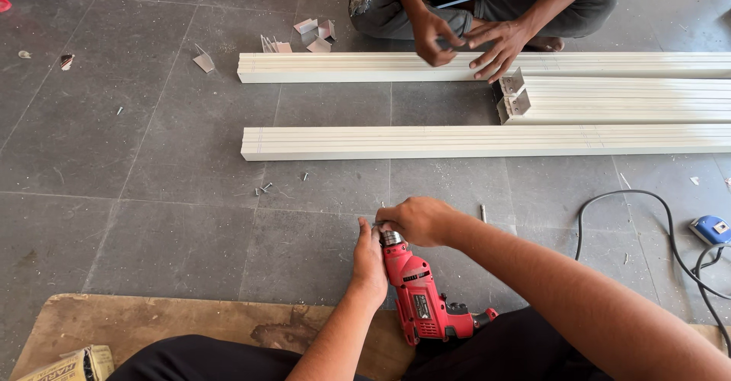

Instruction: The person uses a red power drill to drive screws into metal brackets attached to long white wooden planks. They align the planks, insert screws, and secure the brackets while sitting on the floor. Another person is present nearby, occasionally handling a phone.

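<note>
- Here, a red plastic-bodied electric drill (421, 297) lay low in the view, its ribbed metal chuck (391, 237) pointing away from the wearer and its handle toward the dark-clad lap.
- The left hand (369, 259) lay flat against the left side of the drill's nose, fingers fairly straight and pressed to the body just behind the chuck, bracing more than gripping.
- The right hand (417, 219) was curled over the chuck from above, fingers clenched around the tip; what sat between the fingertips was too small to tell.
- The floor (167, 198) was large grey stone-look tiles, matte and dusty, with thin grout lines.
- Three long white profiles, ridged along their length, lay across the floor: a far one (343, 66), a near one (457, 142), and a shorter stacked bundle (624, 99) between them with open hollow ends.
- Across the far profile sat another person cross-legged, with their two hands (464, 42) resting on or just over it, fingers spread.
- Small screws (263, 189) were scattered just beside the near profile, and bent metal offcuts (316, 35) lay near the far one.
- A black cable (609, 198) looped at the right toward a blue tool (712, 229).
- A worn brown plywood board (152, 324) lay under the wearer's legs.
</note>
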